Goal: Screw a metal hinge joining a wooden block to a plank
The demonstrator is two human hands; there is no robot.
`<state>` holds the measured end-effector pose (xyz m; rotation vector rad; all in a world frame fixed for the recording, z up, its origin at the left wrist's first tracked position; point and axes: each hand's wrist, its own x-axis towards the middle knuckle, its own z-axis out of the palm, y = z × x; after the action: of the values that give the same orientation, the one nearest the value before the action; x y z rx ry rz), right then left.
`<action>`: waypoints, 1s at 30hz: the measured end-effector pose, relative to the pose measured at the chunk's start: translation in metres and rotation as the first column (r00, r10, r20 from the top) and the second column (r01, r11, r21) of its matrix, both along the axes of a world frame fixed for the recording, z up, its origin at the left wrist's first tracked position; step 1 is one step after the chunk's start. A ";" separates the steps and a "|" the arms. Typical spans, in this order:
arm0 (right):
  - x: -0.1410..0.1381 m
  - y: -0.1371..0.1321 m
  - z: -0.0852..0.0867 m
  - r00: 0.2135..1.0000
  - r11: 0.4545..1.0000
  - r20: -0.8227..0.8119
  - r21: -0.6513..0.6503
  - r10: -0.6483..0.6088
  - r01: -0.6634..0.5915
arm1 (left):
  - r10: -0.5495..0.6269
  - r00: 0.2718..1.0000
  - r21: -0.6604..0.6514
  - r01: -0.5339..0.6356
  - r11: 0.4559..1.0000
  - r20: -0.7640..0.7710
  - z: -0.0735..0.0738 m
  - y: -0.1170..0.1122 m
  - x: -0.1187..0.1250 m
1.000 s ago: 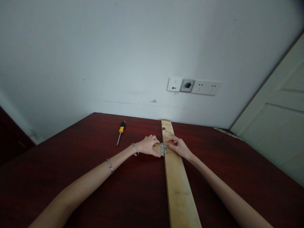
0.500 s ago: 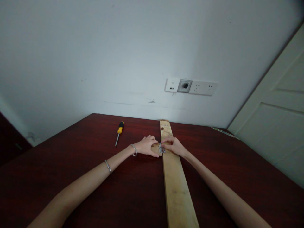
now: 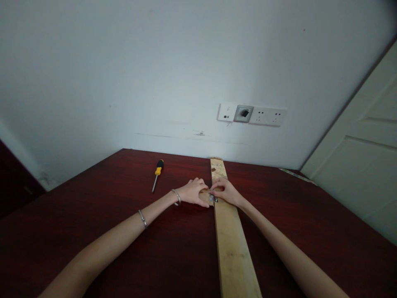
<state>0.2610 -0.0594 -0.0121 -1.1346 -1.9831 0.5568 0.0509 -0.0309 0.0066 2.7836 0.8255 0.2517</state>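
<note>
A long pale wooden board (image 3: 237,252) runs away from me across the table. Against its left edge sits a short piece of wood (image 3: 204,199), which my left hand (image 3: 192,192) grips between thumb and fingers. A small silver metal fitting, like a hinge or latch (image 3: 212,198), lies where the two pieces meet. My right hand (image 3: 228,193) rests over the board, thumb and forefinger pinched together at the top of this fitting. Whatever is between those fingertips is too small to make out. To the left lies a screwdriver (image 3: 159,170) with a yellow and black handle.
The dark red table (image 3: 149,256) reaches back to a white wall. Switches and sockets (image 3: 267,116) are set in the wall above it. A thin flat strip (image 3: 297,176) lies near the back right edge, beside a pale panelled door (image 3: 369,165).
The whole view has shifted slightly. My right fingertips have closed over the top of the metal fitting, covering more of it. My left hand keeps its grip on the short wood.
</note>
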 end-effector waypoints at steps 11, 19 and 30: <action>0.002 0.000 -0.001 0.999 0.999 0.006 -0.006 0.036 -0.036 | 0.006 1.000 0.000 -0.006 1.000 -0.004 0.000 -0.002 -0.001; 0.002 0.000 0.000 0.998 0.998 0.018 -0.007 0.060 -0.060 | -0.005 1.000 -0.007 0.005 1.000 -0.009 -0.004 0.001 -0.001; 0.002 -0.001 0.001 0.997 0.997 0.042 -0.014 0.071 -0.071 | -0.002 1.000 0.001 0.002 1.000 -0.010 -0.002 0.000 -0.001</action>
<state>0.2631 -0.0600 -0.0111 -1.0953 -2.0658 0.5873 0.0498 -0.0304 0.0046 2.7883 0.8253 0.2377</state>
